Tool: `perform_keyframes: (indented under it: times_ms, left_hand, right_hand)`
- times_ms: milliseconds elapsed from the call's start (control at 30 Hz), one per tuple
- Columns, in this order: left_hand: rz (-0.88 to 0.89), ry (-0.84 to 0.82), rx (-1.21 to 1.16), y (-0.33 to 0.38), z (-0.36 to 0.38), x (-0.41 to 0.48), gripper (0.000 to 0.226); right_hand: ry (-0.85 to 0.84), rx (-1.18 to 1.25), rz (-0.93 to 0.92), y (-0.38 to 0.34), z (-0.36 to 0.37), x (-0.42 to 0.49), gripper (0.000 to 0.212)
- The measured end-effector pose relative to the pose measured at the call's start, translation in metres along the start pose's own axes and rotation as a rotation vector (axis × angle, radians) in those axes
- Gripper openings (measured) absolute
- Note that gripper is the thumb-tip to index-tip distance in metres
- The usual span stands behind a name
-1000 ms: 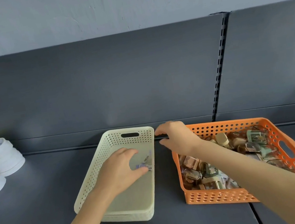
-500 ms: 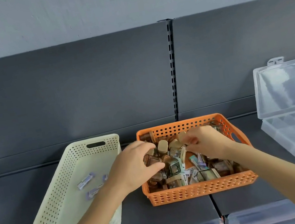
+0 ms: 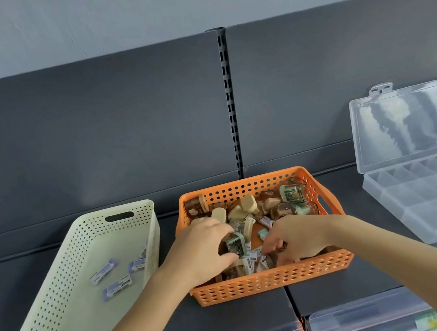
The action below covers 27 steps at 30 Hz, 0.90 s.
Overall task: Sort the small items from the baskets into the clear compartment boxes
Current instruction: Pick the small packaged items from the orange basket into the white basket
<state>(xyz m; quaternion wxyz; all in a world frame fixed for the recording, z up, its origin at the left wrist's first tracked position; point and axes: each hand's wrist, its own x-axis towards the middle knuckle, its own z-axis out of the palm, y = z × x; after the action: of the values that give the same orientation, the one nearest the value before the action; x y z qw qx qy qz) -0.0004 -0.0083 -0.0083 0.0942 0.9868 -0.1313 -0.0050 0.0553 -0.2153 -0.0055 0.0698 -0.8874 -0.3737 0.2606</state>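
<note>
An orange perforated basket (image 3: 272,279) sits mid-shelf, full of small boxed items in brown, cream and green. My left hand (image 3: 202,251) reaches into its left side, with thumb and fingers closed around a small green-and-brown box (image 3: 235,245). My right hand (image 3: 297,239) is in the front middle of the pile, its fingers curled down among small white packets (image 3: 252,257); whether they hold one is hidden. To the left is a cream basket (image 3: 65,280) holding three purple-and-white erasers (image 3: 117,287). A clear compartment box (image 3: 434,203) lies open at the right, its lid (image 3: 414,122) upright.
The dark shelf's back panel has a slotted upright (image 3: 230,99) behind the orange basket. A clear plastic price-strip cover (image 3: 363,316) runs along the shelf's front edge at the lower right. Bare shelf shows between the two baskets and in front of them.
Both hands have moved toward the front of the orange basket. My left hand has closed on a small green-and-brown box. My right hand has dropped lower into the pile.
</note>
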Motion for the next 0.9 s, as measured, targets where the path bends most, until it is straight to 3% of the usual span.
perform_keyframes:
  times_ms: [333,533,633,900]
  left_hand:
    - [-0.007,-0.050,0.114,0.010,0.003,0.009,0.056]
    - [-0.023,-0.051,0.084,0.010,0.004,0.012,0.060]
    - [-0.030,-0.031,0.049,0.007,0.005,0.013,0.058]
    - [-0.037,-0.009,-0.008,0.002,0.007,0.012,0.057]
  right_hand:
    - [0.149,0.244,0.053,0.015,-0.004,-0.008,0.038]
    - [0.641,0.328,0.200,0.052,-0.038,-0.003,0.030]
    - [0.806,0.339,0.289,0.071,-0.045,0.009,0.032]
    - [0.827,0.361,0.348,0.079,-0.045,0.032,0.040]
